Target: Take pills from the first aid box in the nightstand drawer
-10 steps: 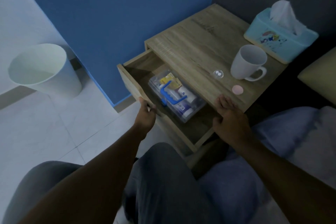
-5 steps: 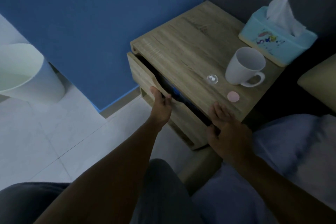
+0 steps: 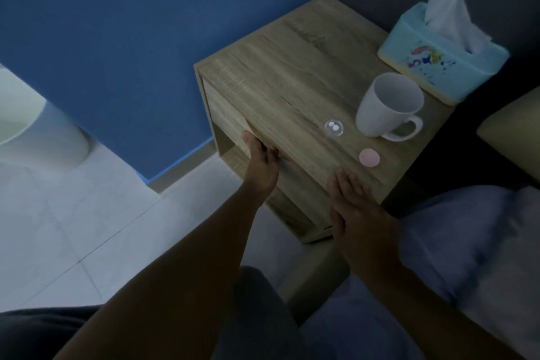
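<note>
**A:** Drawer (image 3: 233, 114) reads flush with the nightstand (image 3: 286, 73) front from here, so the first aid box is out of sight and I can't point at it. What I can see are two small white pills (image 3: 334, 127) in a clear little dish (image 3: 333, 128) on top, just left of the white mug (image 3: 388, 107).

**B:** Where are my hands against that?

**A:** My left hand (image 3: 262, 162) lies on the drawer front just under the top's edge, fingers loosely curled against the wood and holding nothing. My right hand (image 3: 355, 213) lies flat at the near corner of the top, fingers straight and close together, also empty.

**B:** Which one is nearer the pills?

**A:** I judge the right. The dish sits up and slightly left of its fingertips, with the pink disc (image 3: 369, 157) between, a little to the right. The dish is round, so no long axis to line up with; reaching straight forward should pass left of the disc.

**B:** Anything in the way?

**A:** The mug handle is close on the right; the tissue box (image 3: 438, 67) is well apart.
</note>
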Tool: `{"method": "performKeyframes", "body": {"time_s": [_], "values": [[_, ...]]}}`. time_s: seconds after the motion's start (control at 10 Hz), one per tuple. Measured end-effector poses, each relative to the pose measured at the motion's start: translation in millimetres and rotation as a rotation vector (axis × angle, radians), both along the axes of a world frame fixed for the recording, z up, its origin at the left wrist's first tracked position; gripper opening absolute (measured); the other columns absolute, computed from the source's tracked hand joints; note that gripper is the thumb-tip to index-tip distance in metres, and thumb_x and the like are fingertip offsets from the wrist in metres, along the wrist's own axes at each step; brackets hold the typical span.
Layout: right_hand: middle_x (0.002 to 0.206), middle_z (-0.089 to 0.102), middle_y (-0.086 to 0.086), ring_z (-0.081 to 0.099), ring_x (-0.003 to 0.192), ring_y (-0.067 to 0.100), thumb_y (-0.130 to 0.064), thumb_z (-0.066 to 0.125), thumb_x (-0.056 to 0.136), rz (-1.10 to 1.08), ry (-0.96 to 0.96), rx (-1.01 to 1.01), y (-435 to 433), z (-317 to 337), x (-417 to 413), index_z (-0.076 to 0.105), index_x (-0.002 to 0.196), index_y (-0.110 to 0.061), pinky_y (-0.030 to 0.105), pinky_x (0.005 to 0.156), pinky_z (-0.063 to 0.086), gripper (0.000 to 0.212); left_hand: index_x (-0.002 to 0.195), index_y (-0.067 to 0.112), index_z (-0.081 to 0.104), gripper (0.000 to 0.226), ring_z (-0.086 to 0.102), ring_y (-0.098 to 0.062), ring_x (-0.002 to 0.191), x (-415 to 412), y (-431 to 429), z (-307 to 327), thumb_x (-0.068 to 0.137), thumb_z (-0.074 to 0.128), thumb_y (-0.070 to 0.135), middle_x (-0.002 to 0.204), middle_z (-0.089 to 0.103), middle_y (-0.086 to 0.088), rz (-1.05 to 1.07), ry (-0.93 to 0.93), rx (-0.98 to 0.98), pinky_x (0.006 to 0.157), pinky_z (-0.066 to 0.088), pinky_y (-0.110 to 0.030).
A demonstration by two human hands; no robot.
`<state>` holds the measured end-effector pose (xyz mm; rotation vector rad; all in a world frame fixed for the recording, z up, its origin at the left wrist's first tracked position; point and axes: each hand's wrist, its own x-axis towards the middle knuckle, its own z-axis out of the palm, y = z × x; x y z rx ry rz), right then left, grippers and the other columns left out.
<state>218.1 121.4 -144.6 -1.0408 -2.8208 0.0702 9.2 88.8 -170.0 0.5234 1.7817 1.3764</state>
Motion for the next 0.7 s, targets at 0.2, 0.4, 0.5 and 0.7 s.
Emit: {"method": "performKeyframes", "body": {"time_s": [0.2, 0.4, 0.5, 0.7], "values": [[0.156, 0.041, 0.011, 0.044, 0.142, 0.029, -0.022, 0.031, 0.098, 0.004, -0.078, -0.054, -1.8, 9.7, -1.9, 0.045, 0.148, -0.007, 0.046, 0.114, 0.04, 0.053, 0.152, 0.027, -0.023, 0.084, 0.021, -0.025, 0.149, -6.7, -1.1, 9.9, 0.1, 0.043, 0.021, 0.163, 0.017, -0.004, -0.029, -0.03, -0.1, 0.118, 0.023, -0.043], [0.164, 0.026, 0.007, 0.028, 0.15, 0.024, -0.014, 0.042, 0.1, -0.029, -0.153, -0.135, -5.1, 21.1, -5.5, 0.031, 0.155, -0.01, 0.039, 0.123, 0.024, 0.056, 0.155, 0.022, -0.016, 0.095, 0.025, -0.03, 0.148, -12.2, -18.6, 35.5, 0.091, 0.048, -0.005, 0.165, 0.008, -0.006, -0.091, 0.201, -0.243, 0.118, 0.03, -0.039], [0.166, 0.018, 0.002, 0.02, 0.153, 0.02, -0.012, 0.037, 0.1, -0.016, -0.198, -0.194, -3.7, 32.6, -7.1, 0.022, 0.157, -0.014, 0.034, 0.124, 0.02, 0.06, 0.157, 0.021, -0.005, 0.083, 0.04, -0.028, 0.139, -12.4, -34.6, 59.6, 0.095, 0.047, 0.003, 0.161, 0.023, -0.012, -0.137, 0.301, -0.334, 0.095, 0.04, -0.025], [0.136, 0.063, 0.004, 0.058, 0.125, 0.024, -0.02, 0.046, 0.098, -0.031, -0.028, -0.332, 1.8, 79.2, -8.4, 0.059, 0.136, -0.022, 0.035, 0.102, 0.049, 0.04, 0.156, 0.02, 0.02, 0.067, 0.046, -0.032, 0.134, -17.6, -68.7, 131.2, 0.097, 0.05, 0.013, 0.151, 0.042, -0.014, -0.233, 0.572, -0.32, 0.111, 0.04, -0.045]]}}
